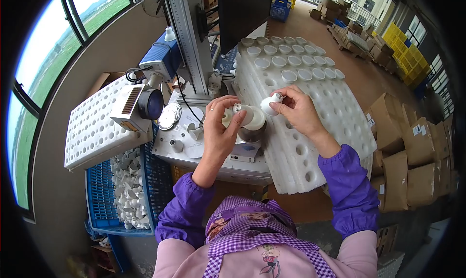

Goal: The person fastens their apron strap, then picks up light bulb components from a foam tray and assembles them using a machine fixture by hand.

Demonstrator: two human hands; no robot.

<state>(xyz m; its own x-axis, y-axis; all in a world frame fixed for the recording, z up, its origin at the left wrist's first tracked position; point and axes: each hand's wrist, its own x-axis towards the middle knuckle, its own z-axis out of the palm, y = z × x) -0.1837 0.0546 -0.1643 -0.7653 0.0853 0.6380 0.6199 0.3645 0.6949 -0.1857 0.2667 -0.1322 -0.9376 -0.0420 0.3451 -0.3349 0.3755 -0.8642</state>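
My left hand (pixel 219 127) is closed around a white spotlight bulb (pixel 246 116), thumb and fingers at its narrow base end. In my right hand (pixel 302 112) is another white spotlight bulb (pixel 268 106), pinched near its metal-tipped base, its wide end pointing down and left. Both hands are raised over the front of the workbench, side by side. Below the left bulb stands a round fixture (pixel 253 132) with a pale top and dark metal body. To the right lies a white foam tray (pixel 335 114) with rows of round holes, several holding white bulbs (pixel 289 75) face up at its far end.
A laser marking head with a dark lens (pixel 151 104) hangs at the left. Another foam tray (pixel 92 125) rests above a blue crate (pixel 99 200) full of white lamp housings (pixel 130 200). A dark monitor (pixel 242 18) stands behind. Cardboard boxes (pixel 400 152) are stacked at the right.
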